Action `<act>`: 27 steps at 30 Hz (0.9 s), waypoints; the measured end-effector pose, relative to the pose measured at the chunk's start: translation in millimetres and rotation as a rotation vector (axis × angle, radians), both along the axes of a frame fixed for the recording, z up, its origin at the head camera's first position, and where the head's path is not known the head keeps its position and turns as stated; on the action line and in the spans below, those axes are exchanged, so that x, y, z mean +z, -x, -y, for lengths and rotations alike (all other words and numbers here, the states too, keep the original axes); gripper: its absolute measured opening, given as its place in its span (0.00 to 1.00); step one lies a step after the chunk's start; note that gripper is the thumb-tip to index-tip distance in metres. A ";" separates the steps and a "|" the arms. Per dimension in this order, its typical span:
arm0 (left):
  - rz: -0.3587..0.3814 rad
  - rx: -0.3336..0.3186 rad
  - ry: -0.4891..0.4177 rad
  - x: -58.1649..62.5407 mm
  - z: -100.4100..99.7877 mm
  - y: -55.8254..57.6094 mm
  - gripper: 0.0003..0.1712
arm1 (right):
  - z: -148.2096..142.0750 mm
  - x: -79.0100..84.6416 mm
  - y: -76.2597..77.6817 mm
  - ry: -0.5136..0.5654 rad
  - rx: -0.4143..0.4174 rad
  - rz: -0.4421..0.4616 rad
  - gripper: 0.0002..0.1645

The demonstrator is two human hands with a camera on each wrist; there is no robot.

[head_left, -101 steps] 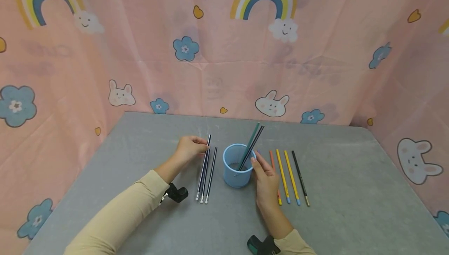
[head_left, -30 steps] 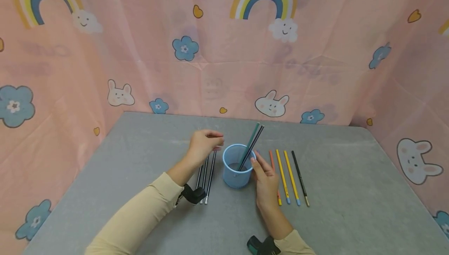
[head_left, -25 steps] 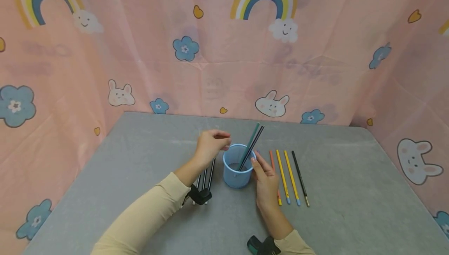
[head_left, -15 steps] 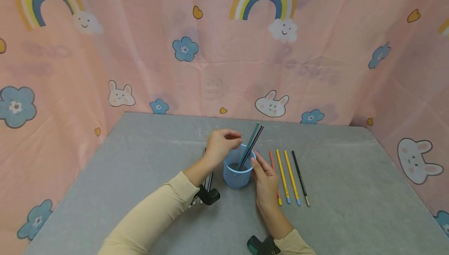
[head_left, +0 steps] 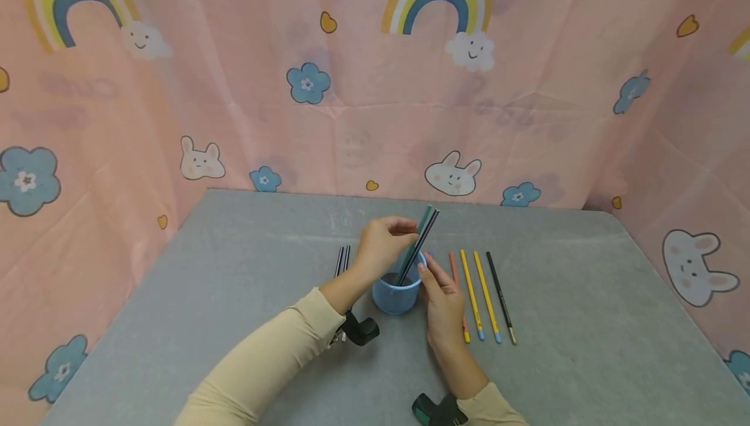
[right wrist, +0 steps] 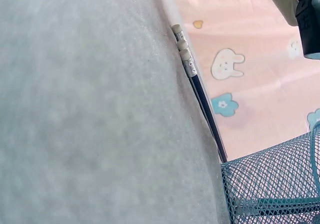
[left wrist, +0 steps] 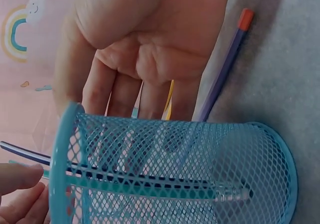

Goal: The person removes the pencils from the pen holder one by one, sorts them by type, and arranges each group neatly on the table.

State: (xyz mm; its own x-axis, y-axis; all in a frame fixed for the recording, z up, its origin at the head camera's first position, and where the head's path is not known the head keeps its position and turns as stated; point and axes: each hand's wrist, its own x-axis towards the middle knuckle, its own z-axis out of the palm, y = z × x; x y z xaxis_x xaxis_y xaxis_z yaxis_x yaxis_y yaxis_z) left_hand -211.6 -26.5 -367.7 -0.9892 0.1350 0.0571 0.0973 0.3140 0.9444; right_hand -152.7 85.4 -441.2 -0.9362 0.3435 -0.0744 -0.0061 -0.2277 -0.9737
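My right hand (head_left: pixel 444 305) holds a light blue mesh pencil cup (head_left: pixel 394 299) upright on the table, its thumb at the rim and its fingers along the far side. A green pencil (head_left: pixel 426 217) and a dark striped pencil (head_left: pixel 431 221) lean in the cup with their upper ends above the rim. Over the cup's left side, my left hand (head_left: pixel 381 247) has its thumb and fingertips right at the green pencil, the thumb overlapping it in the left wrist view. Three dark striped pencils with white erasers (right wrist: pixel 185 55) lie left of the cup, partly hidden behind the left wrist in the head view.
Right of the cup lies a row with an orange pencil (head_left: pixel 454 266), two yellow pencils (head_left: pixel 483 289) and a black pencil (head_left: pixel 500 296). A purple pencil (left wrist: pixel 225 71) lies by the right hand. Pink patterned cloth (head_left: pixel 263 55) rises behind the grey table (head_left: pixel 586 315).
My left hand has left the dark striped pencils and moved right, over the cup's rim, to the pencils standing in it. The right hand and cup have stayed put.
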 end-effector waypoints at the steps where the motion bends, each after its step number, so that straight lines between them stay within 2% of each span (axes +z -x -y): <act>1: -0.002 0.002 0.001 -0.1 -0.6 -0.3 0.14 | 0.0 0.0 -0.1 -0.001 0.000 0.001 0.24; 11: -0.018 0.029 0.023 -3.3 -6.4 2.8 0.10 | 0.0 0.2 0.7 -0.001 -0.009 0.012 0.24; 16: -0.021 0.046 -0.014 -0.8 -4.5 2.7 0.10 | 0.9 -0.8 1.2 0.003 -0.011 0.017 0.24; 22: -0.057 0.074 -0.126 16.0 1.4 0.7 0.11 | 1.4 -0.6 0.7 -0.007 -0.014 0.020 0.24; 27: -0.106 0.056 -0.197 33.2 9.3 -1.6 0.12 | 1.5 -0.2 1.4 -0.010 -0.025 0.020 0.24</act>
State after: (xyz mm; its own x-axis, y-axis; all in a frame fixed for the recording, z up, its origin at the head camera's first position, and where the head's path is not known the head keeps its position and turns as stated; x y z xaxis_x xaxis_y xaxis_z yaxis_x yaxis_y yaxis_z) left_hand -210.0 -35.8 -334.5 -0.9818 0.0560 0.1813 0.1872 0.1322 0.9734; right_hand -154.1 83.9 -441.4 -0.9258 0.3675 -0.0891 0.0075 -0.2178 -0.9760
